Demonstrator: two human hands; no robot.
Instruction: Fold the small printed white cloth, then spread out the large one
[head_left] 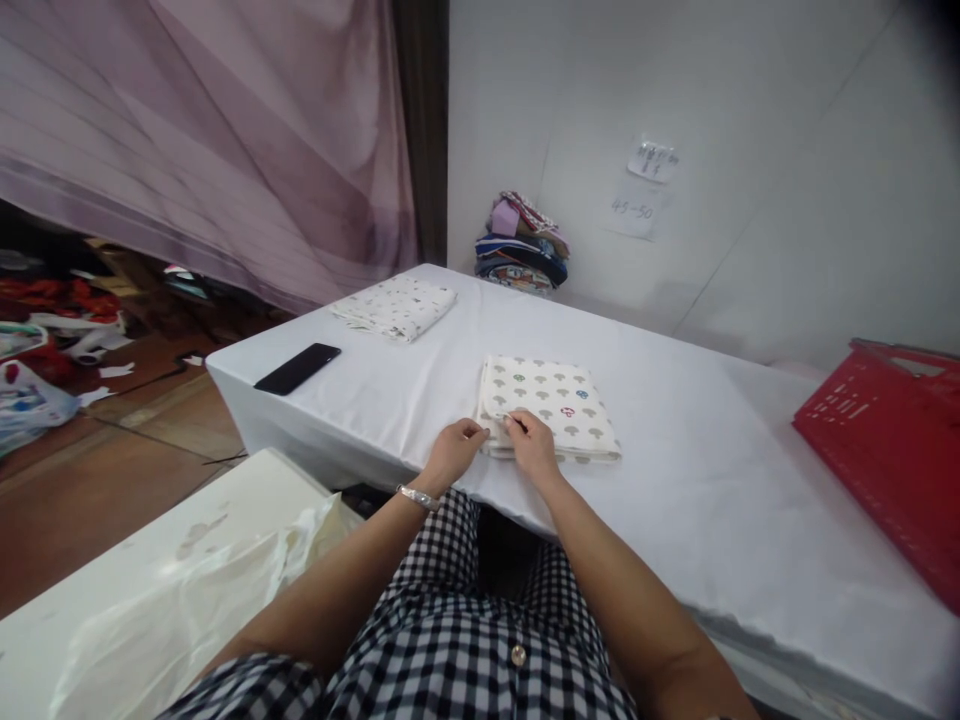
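Note:
A folded cream cloth with a mushroom print point(559, 400) lies on the white table point(675, 480) near its front edge. My left hand point(455, 448) pinches the cloth's near left corner, fingers curled; a silver bracelet is on that wrist. Beside it, my right hand point(530, 442) rests on the cloth's near edge with fingers closed on the fabric. Both hands sit close together at the near side of the cloth.
A second folded patterned cloth point(395, 305) and a black phone point(297, 368) lie at the table's far left. A stack of folded fabrics point(521, 245) sits against the wall. A red plastic basket point(892, 440) stands at the right. A white bench with plastic wrap point(172, 590) is to my left.

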